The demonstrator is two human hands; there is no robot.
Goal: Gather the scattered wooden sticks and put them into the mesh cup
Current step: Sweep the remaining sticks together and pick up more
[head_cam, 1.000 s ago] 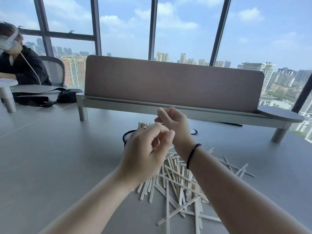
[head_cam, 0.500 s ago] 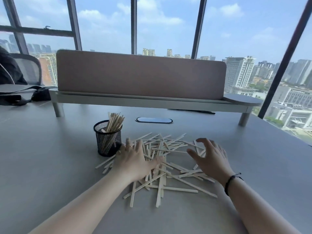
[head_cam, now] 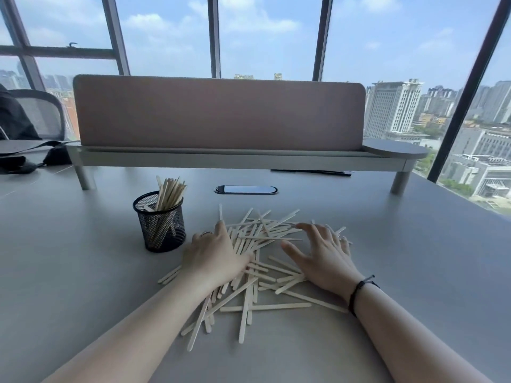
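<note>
Toward the middle of the worktop [head_cam: 69, 272], a little left of your hands, the black mesh cup [head_cam: 159, 221] stands upright with a bunch of wooden sticks [head_cam: 169, 192] already leaning in it, tips poking above the rim. So part of the job is done, my guess well under half. Most of the scattered sticks [head_cam: 257, 261] lie loose in a criss-cross pile just right of the cup, running from mid-worktop back toward the near edge, and a few strays sit at the pile's left and near fringes.

Your left hand [head_cam: 214, 259] lies palm down on the left side of the pile, fingers fairly straight and pointing away from you, pressing on sticks, gripping nothing. Your right hand [head_cam: 325, 255] lies palm down on the right side, fingers spread wide, thumb out toward the left hand, holding nothing either. Both forearms reach in from the near edge and the hands bracket the pile, likely set to rake it together.
</note>
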